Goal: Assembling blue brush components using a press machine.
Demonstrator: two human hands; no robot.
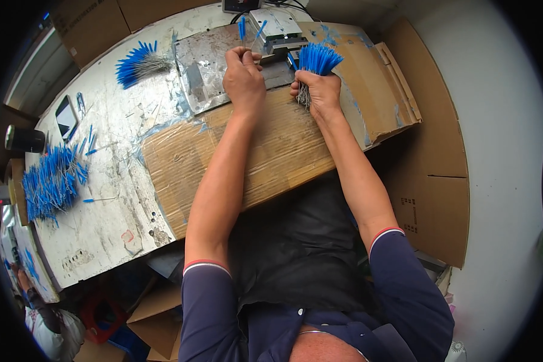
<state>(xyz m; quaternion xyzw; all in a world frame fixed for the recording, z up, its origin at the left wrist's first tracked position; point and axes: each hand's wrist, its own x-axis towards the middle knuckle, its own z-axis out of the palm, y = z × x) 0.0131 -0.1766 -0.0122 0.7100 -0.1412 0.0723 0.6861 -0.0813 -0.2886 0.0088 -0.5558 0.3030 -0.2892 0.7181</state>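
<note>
My right hand (323,93) is closed round a thick bundle of small wire brushes (320,59), blue bristles up and grey wire stems hanging below the fist. To its left, my left hand (245,81) pinches a couple of blue wire brushes (242,30) by their stems, bristles pointing away from me. Just beyond both hands stands a small metal machine (277,27) with a flat jaw-like block. It rests by a worn metal plate (208,60). A loose pile of the same brushes (140,65) lies left of the plate.
A larger heap of blue brushes (53,181) covers the table's left side, near a dark cup (24,139) and a phone (66,116). Flattened cardboard (223,157) lines the table's front edge; a cardboard flap (398,90) rises at right. Another person's arm (33,295) shows at lower left.
</note>
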